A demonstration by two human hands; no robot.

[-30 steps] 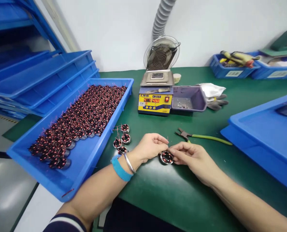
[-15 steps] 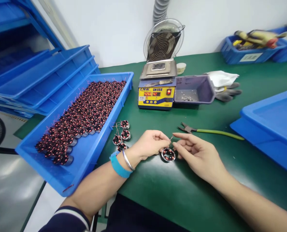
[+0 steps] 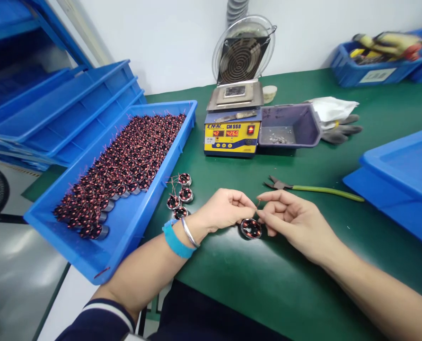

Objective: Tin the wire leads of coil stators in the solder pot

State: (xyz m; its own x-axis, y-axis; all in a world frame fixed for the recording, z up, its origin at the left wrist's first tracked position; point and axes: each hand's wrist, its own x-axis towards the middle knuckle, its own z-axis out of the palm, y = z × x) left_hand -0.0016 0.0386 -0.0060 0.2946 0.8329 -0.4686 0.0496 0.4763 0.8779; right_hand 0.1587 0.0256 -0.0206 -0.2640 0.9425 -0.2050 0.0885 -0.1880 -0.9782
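The metal-rimmed black-and-copper coil [image 3: 246, 229] sits on the glossy green counter [image 3: 228, 274] just below both grips, the left hand [image 3: 232, 209] clamped on thin copper wire [image 3: 259, 202], the right hand [image 3: 296, 222] slightly apart, the counter's near edge well below.

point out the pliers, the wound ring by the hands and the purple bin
Pliers [image 3: 314, 189]: head view, on the green handle.
Wound ring [image 3: 251, 229]: head view, on its black-and-copper inside.
Purple bin [image 3: 285, 115]: head view, on its inner back wall.
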